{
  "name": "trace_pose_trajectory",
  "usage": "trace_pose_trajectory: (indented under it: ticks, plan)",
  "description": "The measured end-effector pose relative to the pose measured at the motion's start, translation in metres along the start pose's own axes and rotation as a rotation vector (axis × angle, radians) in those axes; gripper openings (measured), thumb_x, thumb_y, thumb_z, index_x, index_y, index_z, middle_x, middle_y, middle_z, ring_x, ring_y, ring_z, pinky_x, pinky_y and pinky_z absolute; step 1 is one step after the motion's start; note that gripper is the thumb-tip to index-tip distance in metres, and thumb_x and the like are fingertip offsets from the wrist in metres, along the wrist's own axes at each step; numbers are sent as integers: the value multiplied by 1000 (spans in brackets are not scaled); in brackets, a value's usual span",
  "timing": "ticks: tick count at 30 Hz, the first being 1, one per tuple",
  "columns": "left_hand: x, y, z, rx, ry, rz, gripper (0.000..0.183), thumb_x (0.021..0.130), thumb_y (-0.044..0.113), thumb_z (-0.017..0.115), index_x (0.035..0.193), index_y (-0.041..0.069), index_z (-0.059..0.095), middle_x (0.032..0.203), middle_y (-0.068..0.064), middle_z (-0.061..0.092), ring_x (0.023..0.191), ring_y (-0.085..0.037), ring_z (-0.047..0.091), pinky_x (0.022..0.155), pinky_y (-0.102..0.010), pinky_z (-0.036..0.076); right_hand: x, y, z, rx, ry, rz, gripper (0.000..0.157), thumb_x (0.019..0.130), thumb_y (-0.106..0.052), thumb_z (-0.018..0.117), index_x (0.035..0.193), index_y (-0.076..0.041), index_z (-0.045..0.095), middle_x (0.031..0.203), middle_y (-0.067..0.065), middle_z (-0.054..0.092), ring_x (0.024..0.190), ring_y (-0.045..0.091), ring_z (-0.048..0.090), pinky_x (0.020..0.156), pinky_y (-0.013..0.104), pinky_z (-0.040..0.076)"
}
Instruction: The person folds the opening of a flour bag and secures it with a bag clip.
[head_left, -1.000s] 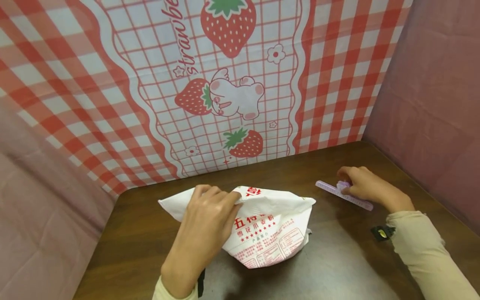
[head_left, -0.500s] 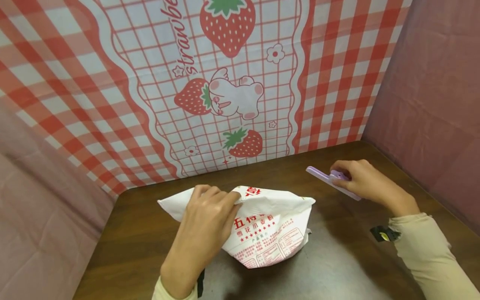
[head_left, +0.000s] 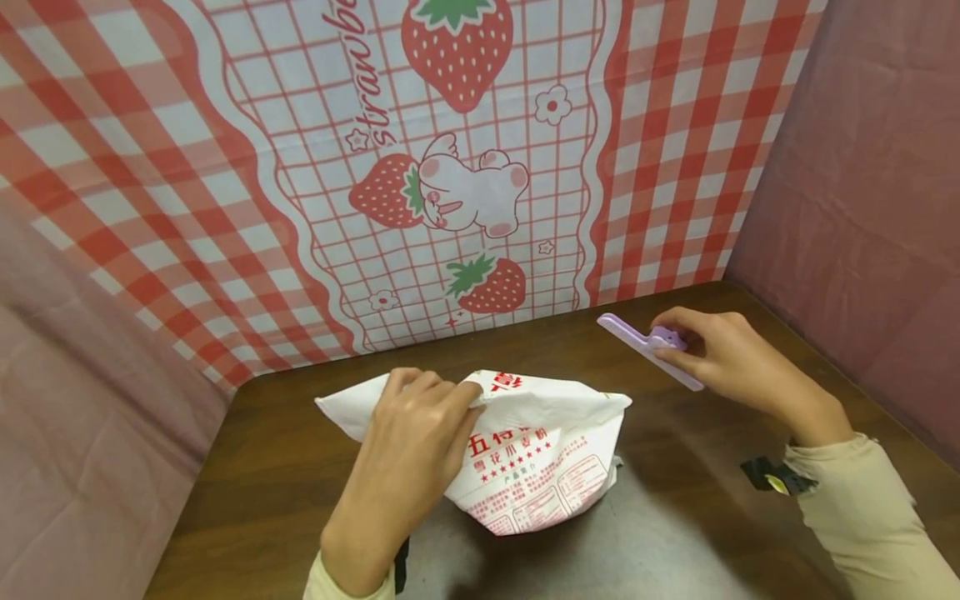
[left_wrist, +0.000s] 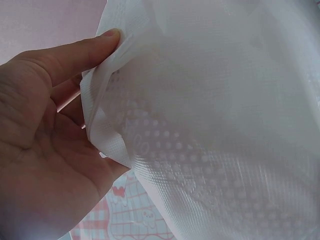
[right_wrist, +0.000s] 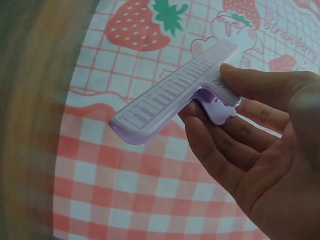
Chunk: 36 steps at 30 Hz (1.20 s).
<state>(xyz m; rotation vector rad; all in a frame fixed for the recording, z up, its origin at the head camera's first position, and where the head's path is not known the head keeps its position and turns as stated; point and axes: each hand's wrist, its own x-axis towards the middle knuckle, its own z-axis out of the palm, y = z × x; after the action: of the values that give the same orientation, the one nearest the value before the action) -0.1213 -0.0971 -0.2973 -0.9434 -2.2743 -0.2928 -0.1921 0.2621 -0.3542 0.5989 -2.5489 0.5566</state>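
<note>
My left hand (head_left: 416, 450) grips the folded top edge of a white flour bag (head_left: 536, 475) printed in red. In the left wrist view the thumb presses on the bag's rolled edge (left_wrist: 107, 105), with the fingers behind it. To the right, my right hand (head_left: 738, 358) pinches a lilac bag clip (head_left: 637, 337) by its handle, held over the table. The right wrist view shows the clip's long bar (right_wrist: 170, 95) with a piano-key pattern, the thumb on one handle plate and fingers under the other. The bar's two sides lie together.
The brown wooden table (head_left: 277, 442) carries the bag near its middle. A red checked strawberry cloth (head_left: 480, 183) hangs behind the table, and pink cloth (head_left: 847, 192) hangs at the right. A dark strap piece (head_left: 776, 477) sits by the right sleeve.
My right hand has lifted the lilac bag clip off the table and carried it slightly left and up. The left hand and the flour bag have stayed in place.
</note>
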Motion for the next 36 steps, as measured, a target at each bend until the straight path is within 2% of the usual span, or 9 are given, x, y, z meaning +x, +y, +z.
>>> trace_pose_trajectory:
  ticks: [12, 18, 21, 28, 36]
  plan:
    - [0, 1, 0, -2, 6, 3, 6, 82, 17, 64, 82, 12, 60, 66, 5, 62, 62, -12, 51, 76, -32, 39, -1, -26, -13, -27, 71, -41, 26, 74, -18, 72, 96, -22, 61, 71, -13, 56, 60, 2, 49, 54, 18, 40]
    - [1, 1, 0, 1, 2, 0, 6, 82, 17, 64, 82, 12, 61, 66, 5, 63, 63, -13, 51, 76, -32, 39, -3, -37, -20, -50, 95, -74, 34, 71, -15, 74, 103, -14, 64, 76, -8, 61, 61, 3, 48, 54, 17, 39]
    - [1, 1, 0, 3, 1, 0, 6, 81, 17, 64, 83, 12, 61, 67, 5, 63, 63, -13, 52, 77, -33, 39, -3, -40, -23, -52, 118, -99, 31, 70, -14, 75, 99, -14, 66, 75, -9, 61, 60, 3, 48, 53, 17, 39]
    - [0, 1, 0, 0, 4, 1, 5, 82, 17, 64, 82, 12, 61, 67, 5, 63, 64, -13, 53, 77, -33, 39, -2, -47, -26, -30, 162, -154, 25, 67, -11, 72, 89, -16, 62, 73, -14, 57, 63, 0, 49, 58, 12, 38]
    - [1, 1, 0, -1, -2, -2, 5, 81, 17, 64, 83, 13, 61, 67, 5, 63, 64, -13, 53, 77, -33, 39, -4, -56, -29, 2, 184, -187, 31, 70, -10, 74, 97, -15, 60, 77, -13, 56, 64, 0, 47, 58, 13, 38]
